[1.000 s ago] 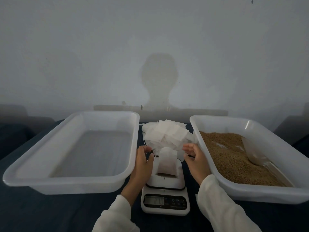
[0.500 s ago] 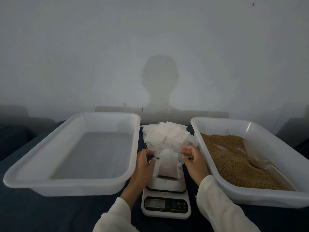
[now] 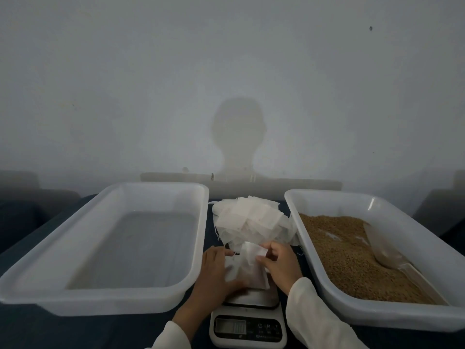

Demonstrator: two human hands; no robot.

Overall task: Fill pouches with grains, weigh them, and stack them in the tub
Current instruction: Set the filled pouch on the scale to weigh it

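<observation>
Dark cloth underlies the scale; both hands have closed in since a moment ago; left hand and right hand now grip the filled pouch, fingers curled round it, seemingly lifting it toward the empty tub.

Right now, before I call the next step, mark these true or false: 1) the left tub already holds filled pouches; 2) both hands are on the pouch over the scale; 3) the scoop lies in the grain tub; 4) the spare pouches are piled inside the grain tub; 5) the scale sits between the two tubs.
1) False: the left tub holds no pouches.
2) True: the left hand and right hand both grip the filled pouch above the scale.
3) True: the scoop lies on the grains in the grain tub.
4) False: the empty pouches are piled on the table between the tubs.
5) True.
</observation>
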